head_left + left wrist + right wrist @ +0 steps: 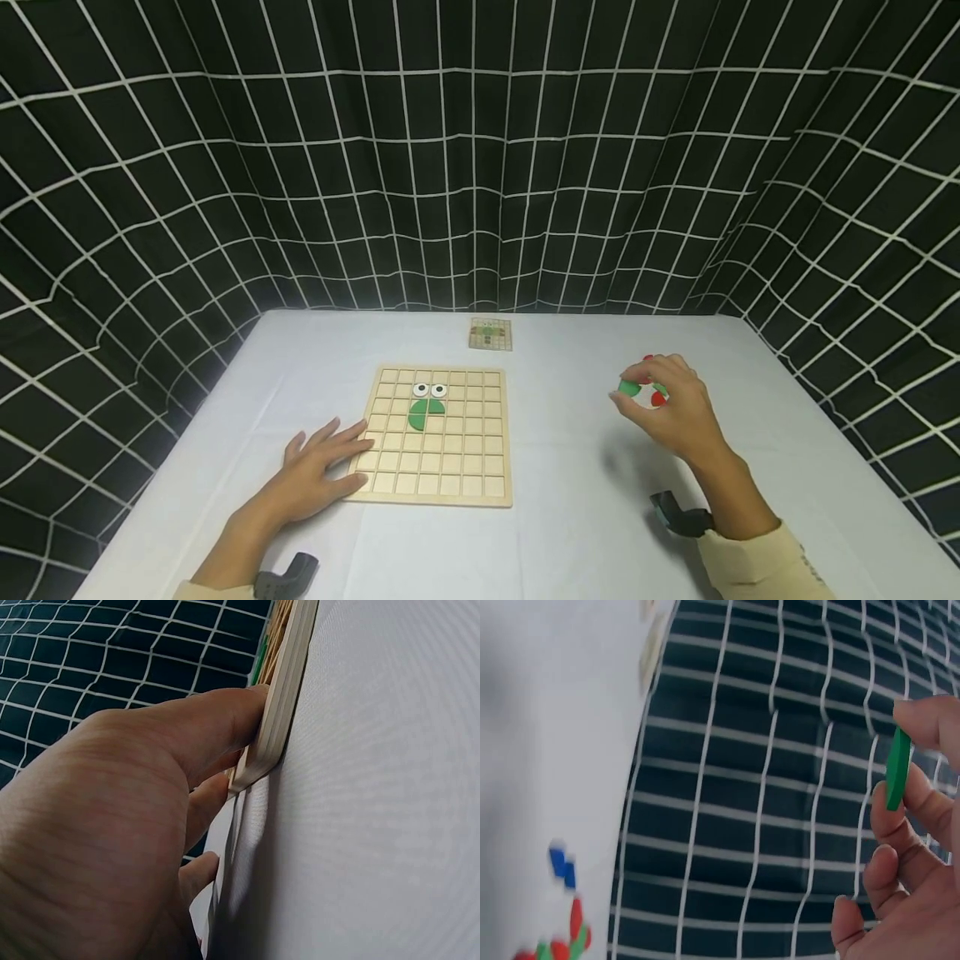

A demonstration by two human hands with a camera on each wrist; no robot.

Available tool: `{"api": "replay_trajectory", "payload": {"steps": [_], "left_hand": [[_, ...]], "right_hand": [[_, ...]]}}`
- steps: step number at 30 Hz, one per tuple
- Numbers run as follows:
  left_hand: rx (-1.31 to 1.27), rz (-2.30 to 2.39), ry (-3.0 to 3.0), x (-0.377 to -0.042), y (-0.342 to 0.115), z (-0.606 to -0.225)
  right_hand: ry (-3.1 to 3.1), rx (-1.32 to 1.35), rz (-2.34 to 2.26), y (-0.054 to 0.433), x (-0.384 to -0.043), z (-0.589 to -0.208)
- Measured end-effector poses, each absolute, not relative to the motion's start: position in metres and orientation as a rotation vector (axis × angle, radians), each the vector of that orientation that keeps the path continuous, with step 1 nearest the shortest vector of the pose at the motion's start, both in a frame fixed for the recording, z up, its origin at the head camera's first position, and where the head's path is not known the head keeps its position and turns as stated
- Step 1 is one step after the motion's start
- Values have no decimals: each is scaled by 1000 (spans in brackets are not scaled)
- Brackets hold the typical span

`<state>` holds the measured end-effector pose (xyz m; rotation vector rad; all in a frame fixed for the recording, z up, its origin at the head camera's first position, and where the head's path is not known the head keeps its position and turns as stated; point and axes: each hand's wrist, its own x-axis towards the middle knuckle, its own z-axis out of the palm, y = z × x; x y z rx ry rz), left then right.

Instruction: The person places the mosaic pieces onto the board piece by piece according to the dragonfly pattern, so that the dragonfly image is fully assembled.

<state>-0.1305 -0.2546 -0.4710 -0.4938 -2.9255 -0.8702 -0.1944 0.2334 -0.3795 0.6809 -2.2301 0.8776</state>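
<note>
While the left hand (318,471) rests on the board (452,462), right hand (684,417): pinches a green piece (898,769) between thumb and fingers, a narrow grip, above the desk (570,467) well off the board's right edge.
Left hand: fingers loosely spread, gripping nothing, touching the board's left edge, thumb near its near-left corner.
Board: lies flat; two eyes (421,389) and three green quarters (418,407) sit toward its far edge.
Card (490,334): near the desk's far edge, beyond the board's far-right corner (its pattern looks fuller).
Loose pieces: red ones (658,399) beside the right hand, blue ones (558,862) nearby.
Pattern: apparently early; eyes and some green set, more green and other colours probably left.
</note>
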Motion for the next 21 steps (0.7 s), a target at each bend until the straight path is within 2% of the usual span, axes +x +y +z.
{"api": "replay_trajectory", "payload": {"steps": [4,21], "left_hand": [[-489,-851,-2924,-131,-256,-469],[-484,-856,-2937,-132,-254,-474]], "right_hand": [[-2192,778,902,208,-193,-375],[-2265,872,1040,102,-190,-390]]}}
